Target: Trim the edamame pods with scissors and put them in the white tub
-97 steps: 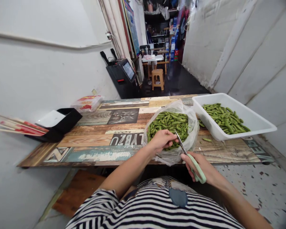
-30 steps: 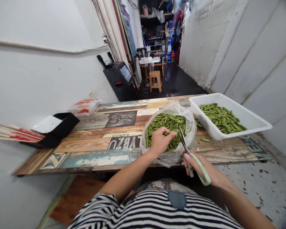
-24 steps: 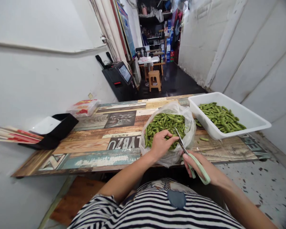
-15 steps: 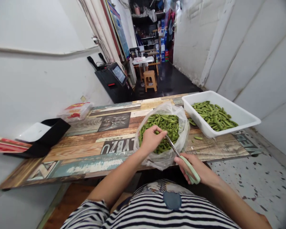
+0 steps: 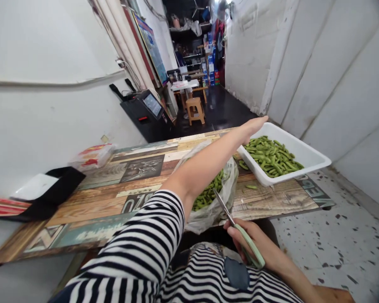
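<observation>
My left hand (image 5: 254, 126) is stretched across to the left rim of the white tray (image 5: 312, 170), which holds green bean pods (image 5: 273, 158). Its fingers point away; whether anything is under them is hidden. My right hand (image 5: 251, 237) is wrapped round the light green handles of a pair of scissors (image 5: 229, 214), whose blades point up and left at the edge of a clear plastic bag (image 5: 229, 185). More pods (image 5: 208, 195) fill that bag, partly covered by my left forearm.
A loose pod (image 5: 251, 187) lies on the patterned wooden table (image 5: 113, 202). Further left are a black holder (image 5: 60, 185) and a plastic package (image 5: 93, 156). Behind the table stand a black touchscreen machine (image 5: 148, 115) and a stool (image 5: 195, 111).
My left hand has moved from above the bag, by the scissor tips, right and forward to the tray. The right hand still holds the scissors, slightly lower. The view has shifted a little.
</observation>
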Demonstrator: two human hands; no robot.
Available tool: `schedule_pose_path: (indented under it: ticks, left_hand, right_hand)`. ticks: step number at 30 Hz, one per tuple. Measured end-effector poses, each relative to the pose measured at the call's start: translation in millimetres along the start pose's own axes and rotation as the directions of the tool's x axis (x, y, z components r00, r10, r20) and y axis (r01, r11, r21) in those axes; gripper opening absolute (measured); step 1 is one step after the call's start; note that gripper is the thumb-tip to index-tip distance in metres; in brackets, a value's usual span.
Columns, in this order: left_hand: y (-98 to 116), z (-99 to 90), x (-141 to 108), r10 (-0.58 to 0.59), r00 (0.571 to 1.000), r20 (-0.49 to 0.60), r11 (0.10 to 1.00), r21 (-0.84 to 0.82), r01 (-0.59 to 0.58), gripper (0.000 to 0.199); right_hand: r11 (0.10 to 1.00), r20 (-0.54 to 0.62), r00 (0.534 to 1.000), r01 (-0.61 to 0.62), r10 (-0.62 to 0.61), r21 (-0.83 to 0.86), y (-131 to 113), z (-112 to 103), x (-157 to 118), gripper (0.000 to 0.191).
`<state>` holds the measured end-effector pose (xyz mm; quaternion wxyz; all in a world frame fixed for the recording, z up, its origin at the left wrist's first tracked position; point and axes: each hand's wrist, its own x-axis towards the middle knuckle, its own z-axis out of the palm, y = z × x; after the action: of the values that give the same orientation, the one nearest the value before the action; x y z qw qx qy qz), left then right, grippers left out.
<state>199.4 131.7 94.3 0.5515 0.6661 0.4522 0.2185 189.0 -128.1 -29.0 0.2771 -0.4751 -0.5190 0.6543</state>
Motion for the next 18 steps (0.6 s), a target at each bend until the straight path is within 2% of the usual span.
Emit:
schedule_pose_path:
  ticks: [2, 3, 4, 5, 6, 8, 9, 10, 11, 13, 14, 16, 18]
  left_hand:
    - [-7, -16.8, -16, 0.227, 0.974, 0.028, 0.951, 0.211, -0.227, 0.05]
    - [-13, -31.1, -28, 0.328, 0.943, 0.063, 0.883, 0.335, -0.33, 0.055]
    - [-19, -48.3, -43, 0.382, 0.914, 0.136, 0.787, 0.471, -0.399, 0.063]
    - [-27, -67.2, -57, 0.368, 0.908, 0.201, 0.681, 0.607, -0.411, 0.076]
    - [-37, -86.5, -69, 0.321, 0.919, 0.227, 0.584, 0.717, -0.381, 0.088]
    - [-60, -120.5, -84, 0.2, 0.961, 0.192, 0.437, 0.86, -0.263, 0.099]
    - [-73, -133.2, -86, 0.157, 0.974, 0.165, 0.397, 0.892, -0.215, 0.099]
    - [-86, -142.2, -83, 0.154, 0.976, 0.154, 0.401, 0.893, -0.204, 0.092]
    - [-98, -147.5, -77, 0.19, 0.97, 0.154, 0.454, 0.862, -0.226, 0.076]
    - [-116, -149.2, -60, 0.263, 0.96, 0.092, 0.675, 0.694, -0.251, 0.035]
    - [-122, -147.1, -51, 0.289, 0.957, -0.022, 0.789, 0.573, -0.225, 0.021]
    - [-127, -141.0, -40, 0.29, 0.928, -0.235, 0.908, 0.373, -0.19, 0.018]
    - [-125, -136.8, -38, 0.28, 0.892, -0.355, 0.942, 0.279, -0.185, 0.023]
  right_hand:
    - [0.999, -0.055, 0.998, -0.015, 0.017, 0.039, 5, -3, 1, 0.04]
    - [0.998, -0.094, 0.995, -0.022, 0.028, 0.065, 8, -5, 2, 0.04]
    - [0.995, -0.139, 0.99, -0.022, 0.035, 0.092, 12, -7, 5, 0.041]
    - [0.992, -0.18, 0.983, -0.024, 0.046, 0.12, 17, -9, 8, 0.041]
    - [0.987, -0.223, 0.973, -0.015, 0.051, 0.157, 21, -12, 12, 0.042]
    - [0.978, -0.313, 0.949, 0.032, 0.035, 0.206, 27, -17, 20, 0.042]
    - [0.978, -0.344, 0.939, 0.047, 0.027, 0.205, 28, -19, 24, 0.041]
    - [0.976, -0.375, 0.927, 0.06, 0.024, 0.21, 27, -21, 28, 0.041]
    - [0.976, -0.385, 0.923, 0.071, 0.015, 0.207, 25, -22, 31, 0.04]
    - [0.975, -0.401, 0.916, 0.091, -0.001, 0.205, 19, -22, 36, 0.04]
    - [0.974, -0.408, 0.913, 0.095, -0.002, 0.207, 17, -21, 37, 0.041]
    - [0.971, -0.431, 0.902, 0.09, 0.014, 0.22, 13, -17, 41, 0.042]
    - [0.971, -0.46, 0.888, 0.088, 0.026, 0.224, 12, -11, 44, 0.044]
